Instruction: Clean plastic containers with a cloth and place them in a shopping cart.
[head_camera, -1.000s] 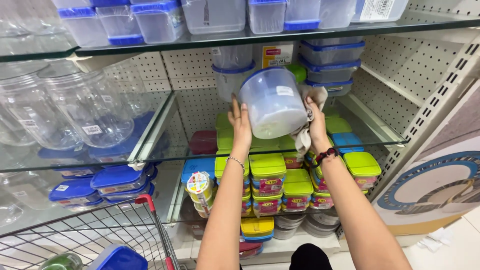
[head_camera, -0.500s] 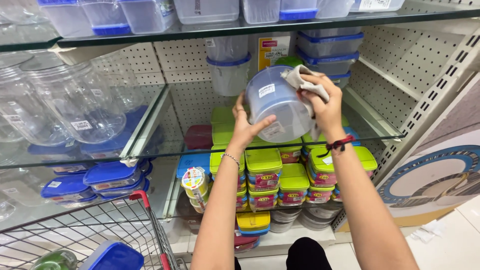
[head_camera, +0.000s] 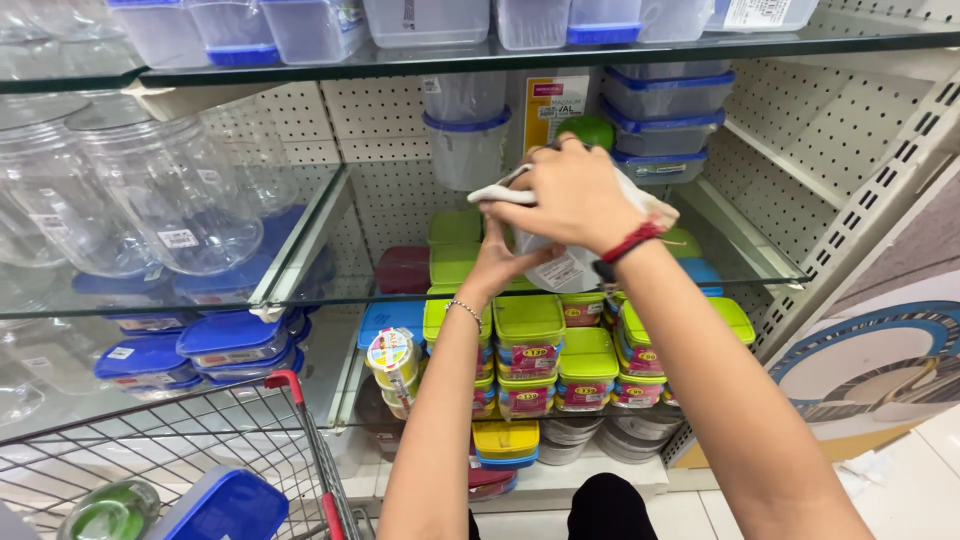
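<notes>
Two hands hold a clear plastic container (head_camera: 556, 262) above the front edge of the glass shelf (head_camera: 745, 245): the left hand (head_camera: 497, 262) cups it from below, the right hand (head_camera: 570, 195) presses a white cloth (head_camera: 500, 193) over it, fingers clamped. Green-lidded boxes (head_camera: 530, 320) sit stacked beneath.

You get bright, even shop light from overhead, with only soft shadows under the glass shelf (head_camera: 300, 250). Pale glare streaks the clear jars (head_camera: 150, 200) and the shelf edges. Your hands are slightly motion-blurred; the cart (head_camera: 180, 450) at the bottom is soft. Straight lines bow near the frame edges.
</notes>
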